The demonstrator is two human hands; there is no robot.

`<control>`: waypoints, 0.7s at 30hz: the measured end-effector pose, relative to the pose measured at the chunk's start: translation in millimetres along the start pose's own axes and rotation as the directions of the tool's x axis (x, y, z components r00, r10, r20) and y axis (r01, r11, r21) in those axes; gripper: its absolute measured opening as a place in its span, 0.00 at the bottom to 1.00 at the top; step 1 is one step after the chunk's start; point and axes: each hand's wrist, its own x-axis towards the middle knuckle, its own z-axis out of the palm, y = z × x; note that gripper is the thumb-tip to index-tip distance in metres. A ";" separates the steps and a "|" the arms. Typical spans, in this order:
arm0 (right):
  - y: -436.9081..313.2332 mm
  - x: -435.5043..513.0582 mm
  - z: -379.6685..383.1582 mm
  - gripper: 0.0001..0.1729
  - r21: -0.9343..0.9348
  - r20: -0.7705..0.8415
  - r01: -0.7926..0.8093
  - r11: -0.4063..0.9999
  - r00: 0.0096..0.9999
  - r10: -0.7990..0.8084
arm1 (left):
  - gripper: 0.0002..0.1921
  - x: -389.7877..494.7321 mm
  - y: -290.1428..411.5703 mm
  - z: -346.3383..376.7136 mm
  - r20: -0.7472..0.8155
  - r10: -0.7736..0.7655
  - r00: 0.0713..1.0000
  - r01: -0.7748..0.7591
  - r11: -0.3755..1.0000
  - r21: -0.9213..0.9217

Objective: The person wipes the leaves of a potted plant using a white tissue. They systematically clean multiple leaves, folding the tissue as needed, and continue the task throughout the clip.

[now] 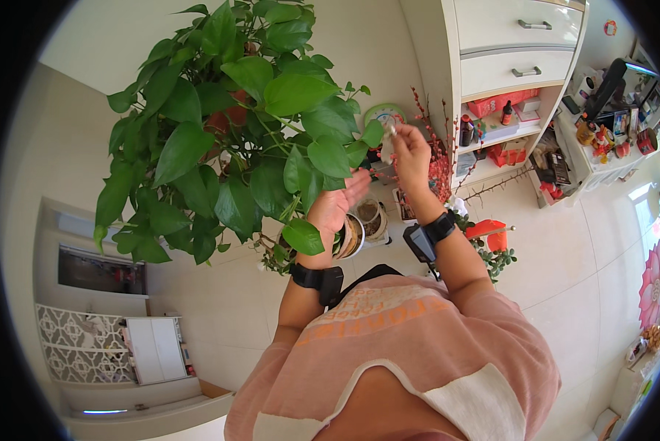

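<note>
A large leafy pothos plant (242, 127) spreads before me at the upper left, its reddish-brown pot mostly hidden by the leaves. My right hand (412, 154) pinches a small whitish cloth or tissue (388, 148) between thumb and fingers. This piece hangs close to a small pothos leaf (372, 133); whether they touch I cannot tell. Below the foliage, my left hand (338, 206) is turned palm up with fingers stretched out and holds nothing. Leaves overlap part of it. Each wrist wears a black strap with a device.
Flower pots (369, 212) stand on the tiled floor below my hands. Red-berried branches (437, 160) rise beyond my right hand, near a white cabinet (520, 44) with drawers and shelves. A cluttered table (589, 157) is at the right. A red-decorated potted plant (498, 262) sits beside my right forearm.
</note>
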 end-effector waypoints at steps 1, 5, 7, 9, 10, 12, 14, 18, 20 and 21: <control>-8.7 6.5 1.5 0.08 -0.020 0.003 0.053 0.998 0.999 -0.053 | 0.23 1.7 1.2 1.5 -0.014 -0.136 0.991 0.136 0.991 -0.011; -37.0 33.8 27.9 0.08 0.019 0.116 0.290 0.957 0.950 -0.290 | 0.24 17.9 -9.8 20.2 -0.127 0.034 0.991 -0.012 0.986 0.164; -44.8 41.1 39.8 0.09 -0.020 0.209 0.310 0.950 0.931 -0.299 | 0.22 33.2 -10.8 25.7 -0.119 0.233 0.965 -0.203 0.954 0.221; -47.3 44.3 51.8 0.09 -0.053 0.238 0.352 0.934 0.913 -0.331 | 0.21 45.7 -10.3 25.7 -0.192 0.365 0.911 -0.329 0.924 0.192; -47.6 45.8 56.5 0.09 -0.074 0.253 0.362 0.929 0.908 -0.334 | 0.21 52.6 -9.3 25.0 -0.236 0.420 0.876 -0.385 0.905 0.182; -46.7 48.8 66.3 0.09 -0.087 0.261 0.450 0.889 0.871 -0.416 | 0.22 63.4 -1.9 20.6 -0.214 0.452 0.866 -0.437 0.892 0.115; -44.6 48.9 73.0 0.11 -0.170 0.319 0.443 0.880 0.870 -0.377 | 0.22 69.7 6.5 18.8 -0.175 0.454 0.874 -0.452 0.890 0.052; -37.9 46.1 82.6 0.19 -0.254 0.502 0.546 0.798 0.780 -0.374 | 0.24 72.6 21.4 25.5 0.103 0.551 0.828 -0.561 0.810 0.170; -33.3 43.3 83.6 0.24 -0.211 0.588 0.755 0.621 0.606 -0.537 | 0.26 69.2 22.6 29.4 0.176 0.603 0.778 -0.617 0.786 0.031; -31.0 41.7 81.7 0.27 -0.252 0.621 0.761 0.598 0.601 -0.502 | 0.26 65.5 22.3 29.2 0.117 0.528 0.841 -0.513 0.847 -0.138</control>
